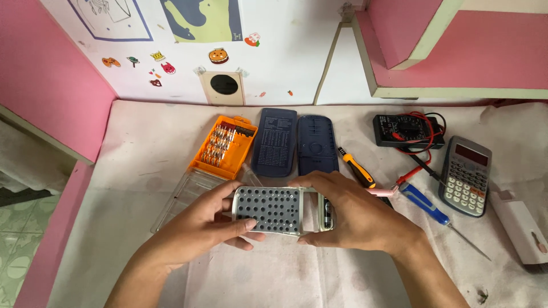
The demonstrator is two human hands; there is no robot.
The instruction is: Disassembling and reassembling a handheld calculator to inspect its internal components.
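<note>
Both hands grip one part: my left hand (214, 219) clamps the left end of the grey perforated calculator panel (268, 209), my right hand (354, 214) closes over its right end, held above the bench (142, 148). Disassembly looks well advanced: two dark blue covers (294, 142) lie removed beyond, right of the open orange bit case (224, 147). Further right, an intact calculator (466, 175). Reassembly apparently remains.

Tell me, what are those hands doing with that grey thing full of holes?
A person's left hand and right hand hold a grey panel with button holes above the white-covered table. Beyond it lie two dark blue covers, an orange bit case, screwdrivers and a whole calculator.
</note>
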